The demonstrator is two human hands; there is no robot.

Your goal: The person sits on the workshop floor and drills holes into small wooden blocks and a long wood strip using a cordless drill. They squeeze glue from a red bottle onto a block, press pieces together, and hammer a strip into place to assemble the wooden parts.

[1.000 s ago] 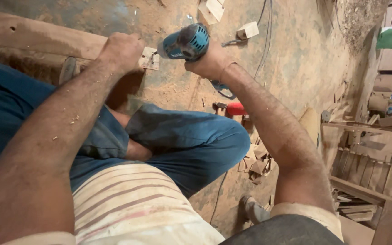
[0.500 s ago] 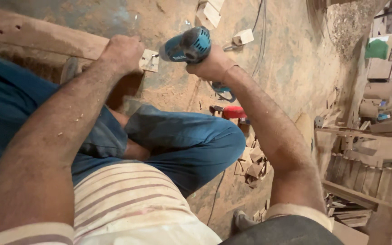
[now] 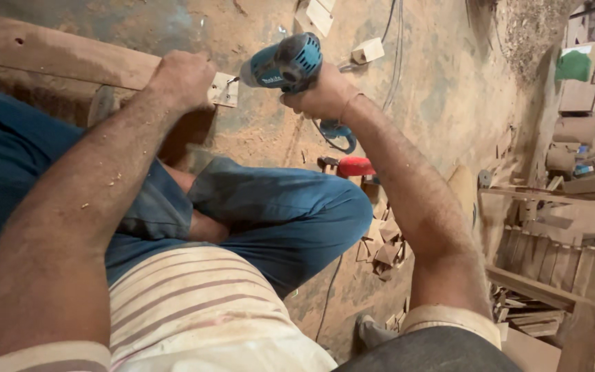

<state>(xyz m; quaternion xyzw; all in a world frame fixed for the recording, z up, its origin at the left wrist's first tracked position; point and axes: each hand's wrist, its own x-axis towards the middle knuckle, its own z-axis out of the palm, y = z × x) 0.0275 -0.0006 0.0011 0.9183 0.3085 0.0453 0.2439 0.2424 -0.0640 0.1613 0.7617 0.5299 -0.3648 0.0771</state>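
Note:
My right hand (image 3: pixel 321 93) grips a teal power drill (image 3: pixel 285 63) with its bit aimed left at a small pale wood block (image 3: pixel 223 89). That block sits at the end of a long wooden plank (image 3: pixel 56 52) with several drilled holes. My left hand (image 3: pixel 182 79) is closed over the plank's end, right beside the block. The bit's tip touches or nearly touches the block; I cannot tell which. My knees in blue jeans (image 3: pixel 270 207) are folded below both hands, above a dusty floor.
A red tool (image 3: pixel 352 167) lies on the floor by my right forearm. Small wood offcuts (image 3: pixel 380 248) are scattered beside my knee. Cables (image 3: pixel 397 31) run across the dusty floor. Stacked wooden slats and frames (image 3: pixel 559 269) fill the right side.
The view has shifted slightly; the drill and both hands stay at the block, with the drill a little lower in the picture.

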